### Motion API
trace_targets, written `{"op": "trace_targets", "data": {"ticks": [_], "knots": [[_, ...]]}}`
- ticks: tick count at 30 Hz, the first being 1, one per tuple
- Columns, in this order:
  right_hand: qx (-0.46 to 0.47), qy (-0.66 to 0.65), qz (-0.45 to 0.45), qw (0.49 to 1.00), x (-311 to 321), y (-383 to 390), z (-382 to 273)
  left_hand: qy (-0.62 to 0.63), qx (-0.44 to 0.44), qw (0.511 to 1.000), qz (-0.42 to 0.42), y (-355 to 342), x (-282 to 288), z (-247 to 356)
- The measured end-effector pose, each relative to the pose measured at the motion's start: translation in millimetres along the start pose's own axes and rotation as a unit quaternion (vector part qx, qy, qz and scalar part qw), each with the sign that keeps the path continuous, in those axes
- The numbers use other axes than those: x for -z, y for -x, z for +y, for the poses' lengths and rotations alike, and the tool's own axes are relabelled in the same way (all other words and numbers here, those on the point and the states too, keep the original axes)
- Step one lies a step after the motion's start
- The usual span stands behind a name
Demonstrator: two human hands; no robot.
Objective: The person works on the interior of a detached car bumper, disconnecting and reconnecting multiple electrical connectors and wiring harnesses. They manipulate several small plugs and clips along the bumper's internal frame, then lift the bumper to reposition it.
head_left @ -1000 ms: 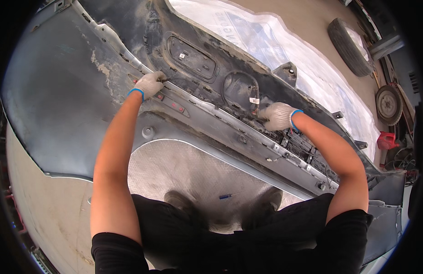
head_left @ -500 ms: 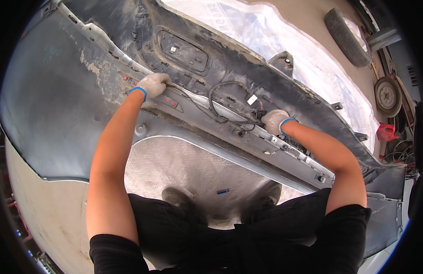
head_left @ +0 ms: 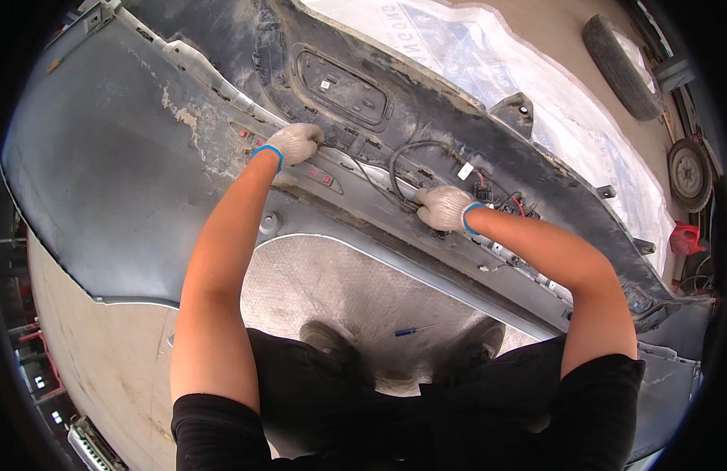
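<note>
A large dark car bumper [head_left: 136,149] lies across the view with its dirty inner side up. Along it runs a black wiring harness [head_left: 394,169], looping in the middle. In a pale knitted glove, my left hand [head_left: 297,144] is closed on the thin left end of the harness, beside the red-marked strip [head_left: 321,177]. My right hand [head_left: 443,209], gloved alike, curls its fingers around the harness just right of the loop. A black connector [head_left: 482,191] and a white tag [head_left: 465,170] show beyond the right wrist. What lies inside the fingers is mostly hidden.
A blue-handled screwdriver [head_left: 407,332] lies on the floor mat [head_left: 340,286] between my feet. White sheeting [head_left: 571,118] spreads beyond the bumper. At the far right are a tyre [head_left: 622,67], a wheel [head_left: 689,174] and a red object [head_left: 685,238]. Brackets [head_left: 514,116] stick up from the bumper's far edge.
My right hand has slid left along the harness, nearer the loop, uncovering the black connector. My left hand keeps its place on the bumper. The whole view has shifted slightly.
</note>
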State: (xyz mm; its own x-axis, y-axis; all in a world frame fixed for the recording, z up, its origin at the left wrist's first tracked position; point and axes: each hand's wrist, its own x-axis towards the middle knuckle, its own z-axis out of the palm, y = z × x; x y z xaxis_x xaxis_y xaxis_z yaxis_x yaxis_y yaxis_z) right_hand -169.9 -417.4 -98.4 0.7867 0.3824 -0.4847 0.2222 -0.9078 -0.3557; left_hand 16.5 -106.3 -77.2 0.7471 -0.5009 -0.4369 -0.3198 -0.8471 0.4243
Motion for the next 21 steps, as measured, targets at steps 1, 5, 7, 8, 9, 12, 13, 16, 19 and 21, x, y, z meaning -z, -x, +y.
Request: {"op": "trace_targets", "data": {"ticks": [1,5,7,8,9,12,13,16,19,21], "knots": [[0.002,-0.013,-0.002,1.000,-1.5,-1.9,2.6,-0.003,-0.007,1.000,0.001,-0.5,-2.1,-3.5],[0.001,-0.078,-0.007,0.997,-2.6,-7.3,13.0,-0.008,-0.040,0.999,0.009,-2.0,-1.7,-12.3],[-0.016,-0.102,-0.003,0.995,3.0,-5.7,18.0,0.008,-0.031,0.999,0.014,2.1,1.8,-9.5],[-0.029,-0.094,0.011,0.995,4.9,-2.9,20.4,0.018,-0.025,0.999,0.016,3.9,2.9,-9.9],[-0.036,-0.079,0.024,0.996,7.9,1.1,20.2,0.033,-0.020,0.999,0.019,4.4,4.8,-12.8],[-0.056,-0.029,0.074,0.995,-0.8,6.0,29.0,0.091,0.031,0.995,-0.007,3.6,1.5,-5.2],[-0.063,-0.016,0.084,0.994,-4.2,3.9,29.8,0.110,0.058,0.992,-0.020,5.6,1.9,-2.1],[-0.083,0.015,0.104,0.991,-11.8,-3.0,33.1,0.122,0.047,0.991,-0.026,5.8,3.3,-0.7],[-0.096,0.014,0.099,0.990,-22.6,-7.7,32.5,0.115,0.021,0.993,-0.029,4.7,1.7,1.1],[-0.101,0.003,0.095,0.990,-24.8,-8.2,31.6,0.098,0.012,0.995,-0.028,2.6,-0.7,-0.4]]}}
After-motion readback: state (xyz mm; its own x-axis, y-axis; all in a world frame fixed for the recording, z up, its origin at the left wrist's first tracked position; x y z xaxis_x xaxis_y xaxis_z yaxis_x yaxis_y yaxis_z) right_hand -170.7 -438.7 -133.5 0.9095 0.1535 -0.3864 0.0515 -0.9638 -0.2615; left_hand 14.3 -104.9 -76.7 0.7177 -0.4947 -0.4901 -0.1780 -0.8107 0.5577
